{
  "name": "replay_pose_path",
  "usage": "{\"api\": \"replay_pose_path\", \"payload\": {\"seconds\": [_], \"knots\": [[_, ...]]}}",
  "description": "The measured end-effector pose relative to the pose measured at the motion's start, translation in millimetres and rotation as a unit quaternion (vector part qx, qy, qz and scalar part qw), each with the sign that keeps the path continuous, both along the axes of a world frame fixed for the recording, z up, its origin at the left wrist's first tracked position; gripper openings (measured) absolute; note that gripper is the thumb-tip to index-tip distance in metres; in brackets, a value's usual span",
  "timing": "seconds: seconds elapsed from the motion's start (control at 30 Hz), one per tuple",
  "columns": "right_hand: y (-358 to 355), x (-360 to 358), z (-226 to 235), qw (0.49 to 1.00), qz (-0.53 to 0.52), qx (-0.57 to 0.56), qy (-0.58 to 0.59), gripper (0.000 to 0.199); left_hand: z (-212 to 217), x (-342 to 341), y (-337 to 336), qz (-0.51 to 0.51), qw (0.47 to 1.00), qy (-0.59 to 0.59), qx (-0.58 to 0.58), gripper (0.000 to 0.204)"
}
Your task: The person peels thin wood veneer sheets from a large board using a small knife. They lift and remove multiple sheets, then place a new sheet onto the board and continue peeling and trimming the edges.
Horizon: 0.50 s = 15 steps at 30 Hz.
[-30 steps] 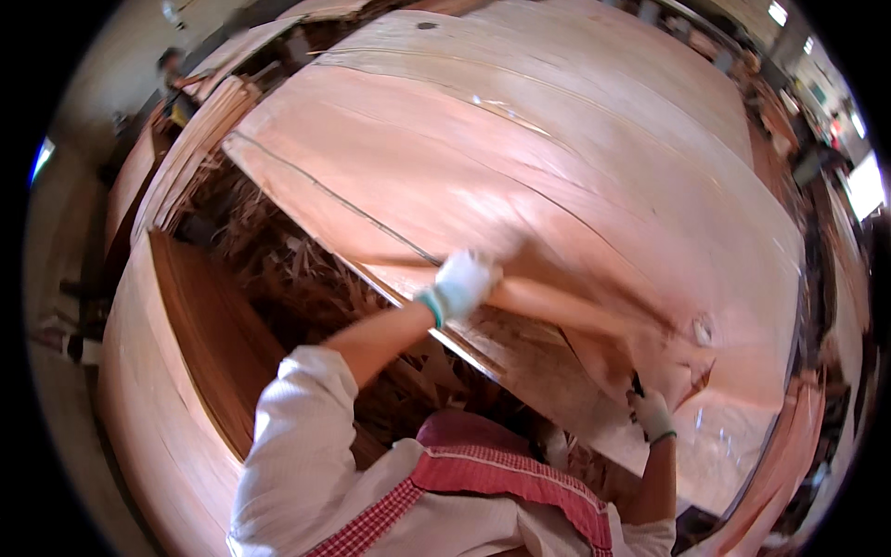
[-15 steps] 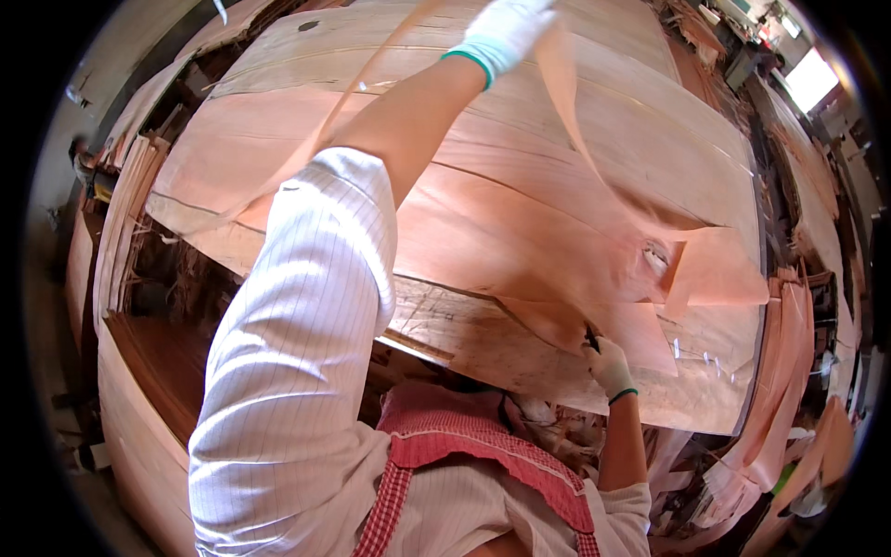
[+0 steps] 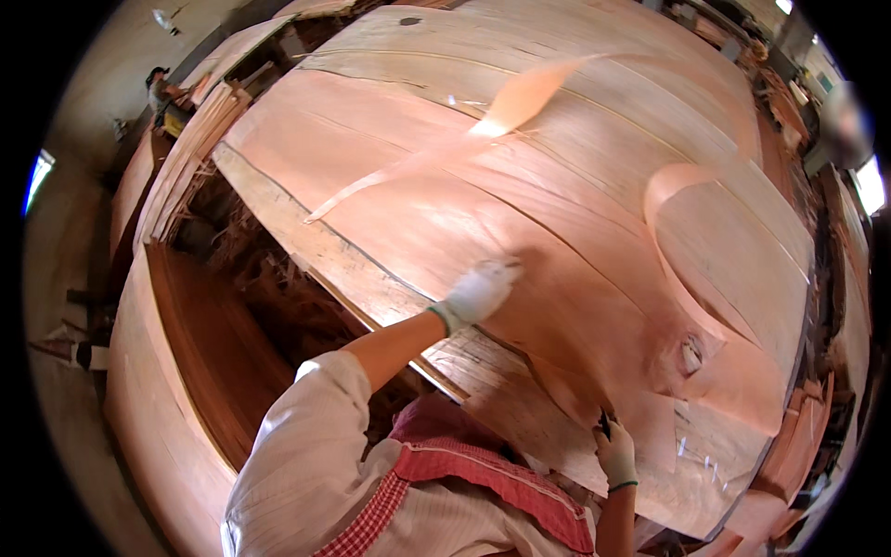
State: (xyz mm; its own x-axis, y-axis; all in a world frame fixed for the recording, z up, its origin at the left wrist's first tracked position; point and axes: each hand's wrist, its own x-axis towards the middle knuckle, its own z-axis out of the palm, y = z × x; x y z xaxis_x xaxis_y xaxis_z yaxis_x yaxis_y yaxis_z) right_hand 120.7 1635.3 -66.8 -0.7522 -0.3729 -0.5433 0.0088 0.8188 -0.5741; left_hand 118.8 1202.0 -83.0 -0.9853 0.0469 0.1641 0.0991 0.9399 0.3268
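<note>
A broad, thin pink-tan wood veneer sheet (image 3: 408,167) lies over the stack in front of me. My left hand (image 3: 481,291), in a white glove, is over the sheet's near part, its fingers smeared by motion. Lower right, my gloved right hand (image 3: 615,457) is closed round a small black-handled tool (image 3: 606,424) at the sheet's near edge; its working end is hard to make out. Beyond the hands a long loose veneer strip (image 3: 529,97) arcs blurred over the sheet, curling down at the right near a ragged knot hole (image 3: 690,355).
At left stands a curved stack of reddish sheets (image 3: 209,316), with torn scraps (image 3: 269,288) in the gap beside it. A person (image 3: 165,97) works at the far left. More veneer pieces (image 3: 789,446) hang past the right edge.
My left hand has let go of the veneer strip and come back toward me from the far side. The strip now flies loose across the sheet. My right hand keeps its tool at the near edge.
</note>
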Motion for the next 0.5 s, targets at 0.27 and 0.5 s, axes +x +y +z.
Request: {"api": "replay_pose_path", "payload": {"seconds": [0.27,0.5], "knots": [[-26,1,17,0.999,-0.037,0.0,-0.023,0.025,4,105,-209,0.367,0.928,0.044,-0.051,0.029],[35,-8,-50,0.965,-0.148,-0.059,0.21,0.017,4,96,-330,0.398,0.917,-0.003,0.002,0.04]]}}
